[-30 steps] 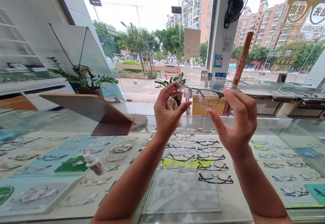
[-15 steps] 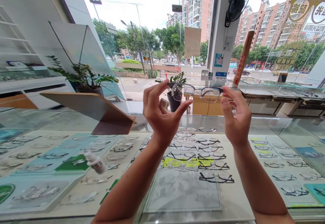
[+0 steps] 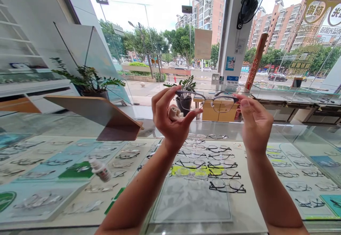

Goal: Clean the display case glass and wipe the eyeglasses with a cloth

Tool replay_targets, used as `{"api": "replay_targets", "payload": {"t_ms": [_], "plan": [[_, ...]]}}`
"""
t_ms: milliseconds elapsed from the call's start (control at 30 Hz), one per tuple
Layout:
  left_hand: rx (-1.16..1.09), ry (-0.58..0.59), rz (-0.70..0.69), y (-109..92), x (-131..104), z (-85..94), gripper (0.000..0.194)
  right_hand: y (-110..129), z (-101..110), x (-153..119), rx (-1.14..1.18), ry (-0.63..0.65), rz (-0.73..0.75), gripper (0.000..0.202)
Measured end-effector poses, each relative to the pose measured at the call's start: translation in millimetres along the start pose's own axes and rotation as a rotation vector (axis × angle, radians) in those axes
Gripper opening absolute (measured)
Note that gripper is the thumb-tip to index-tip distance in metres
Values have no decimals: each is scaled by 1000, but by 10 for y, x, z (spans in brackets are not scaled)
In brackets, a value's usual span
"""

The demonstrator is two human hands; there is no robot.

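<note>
A pair of eyeglasses (image 3: 223,104) with a dark upper rim is held up in front of me, above the counter. My left hand (image 3: 169,116) grips the left end of the frame, with fingertips at the top corner and the thumb near the lower edge of the left lens. A crumpled pale cloth (image 3: 174,113) is tucked in that palm. My right hand (image 3: 255,121) pinches the frame's right end by the hinge, thumb towards me. Part of the far temple shows behind the right lens; the rest is hard to make out.
Beneath my arms, a glass display counter (image 3: 191,201) holds rows of spectacles (image 3: 227,185). A small white bottle (image 3: 99,170) stands left of my left forearm. A tilted brown mirror or board (image 3: 93,112) is further left. Potted plants (image 3: 92,80) stand beyond.
My right hand has shifted slightly right and turned, now pinching the frame's right end more firmly. The eyeglasses are tilted a little differently. More of the cloth shows in my left palm.
</note>
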State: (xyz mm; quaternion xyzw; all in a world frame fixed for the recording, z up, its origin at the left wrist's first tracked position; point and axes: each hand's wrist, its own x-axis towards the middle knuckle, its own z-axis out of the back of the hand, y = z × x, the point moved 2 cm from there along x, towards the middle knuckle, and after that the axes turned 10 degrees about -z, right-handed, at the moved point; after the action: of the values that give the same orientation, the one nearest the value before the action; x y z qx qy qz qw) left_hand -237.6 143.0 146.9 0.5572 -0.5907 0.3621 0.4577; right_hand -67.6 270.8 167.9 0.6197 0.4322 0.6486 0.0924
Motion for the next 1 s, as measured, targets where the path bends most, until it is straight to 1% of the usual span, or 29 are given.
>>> {"api": "replay_targets", "payload": {"t_ms": [167, 367, 567, 733, 833, 1000], "plan": [[-37, -2, 3, 20, 1, -17, 67, 1, 0, 11, 57, 44, -42, 21], [25, 46, 52, 6, 4, -28, 70, 13, -4, 18, 79, 99, -58, 23], [-18, 42, 47, -10, -3, -54, 71, -31, -4, 25, 68, 198, -76, 27], [-51, 41, 71, -17, -5, -50, 69, -49, -5, 28, 144, 181, -96, 22], [-88, 44, 68, -17, -8, -44, 68, -54, -7, 31, 136, 173, -111, 24], [-94, 58, 106, -26, -8, -55, 71, -71, -8, 40, 158, 153, -115, 24]]}}
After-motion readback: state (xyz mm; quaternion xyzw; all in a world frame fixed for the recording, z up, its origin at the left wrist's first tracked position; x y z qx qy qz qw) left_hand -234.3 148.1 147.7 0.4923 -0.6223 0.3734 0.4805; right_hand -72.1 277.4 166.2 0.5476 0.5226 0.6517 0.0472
